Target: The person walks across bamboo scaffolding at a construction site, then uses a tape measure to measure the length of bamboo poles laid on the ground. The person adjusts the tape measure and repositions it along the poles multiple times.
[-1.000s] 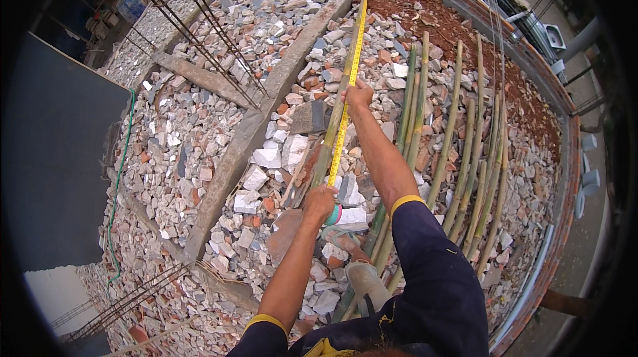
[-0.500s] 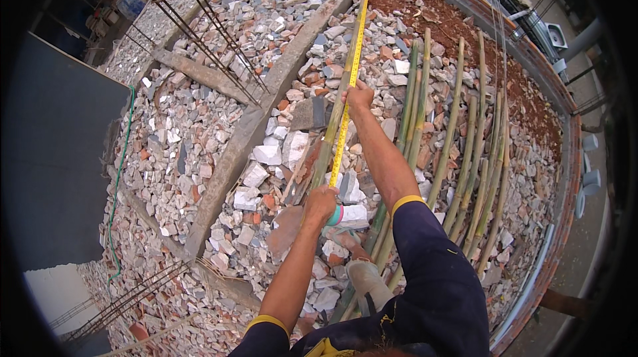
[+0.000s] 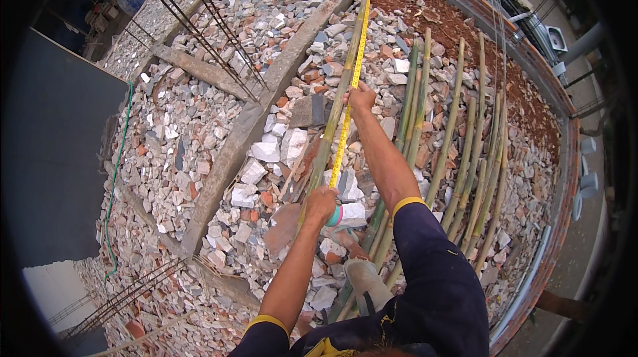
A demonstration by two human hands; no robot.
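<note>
A long bamboo pole [image 3: 325, 148] slants away from me over the rubble, with a yellow tape measure blade [image 3: 341, 141] stretched along its right side up to the pole's far end. My left hand [image 3: 321, 203] is closed around the tape measure's teal and pink case [image 3: 335, 216], which shows partly beside the palm. Farther up, my right hand [image 3: 361, 96] is closed on the blade at the pole's edge; its fingertips are partly hidden. Between the two hands the blade stands slightly apart from the pole.
More bamboo poles [image 3: 454, 124] lie to the right on broken brick and concrete rubble [image 3: 266, 151]. A concrete beam [image 3: 232, 164] crosses on the left, with upright rebar [image 3: 219, 35]. A low brick wall [image 3: 568, 178] curves along the right. My boot [image 3: 364, 280] stands among the stones.
Both hands keep nearly the same place on the tape and pole. The view has shifted very slightly; nothing was taken up or let go.
</note>
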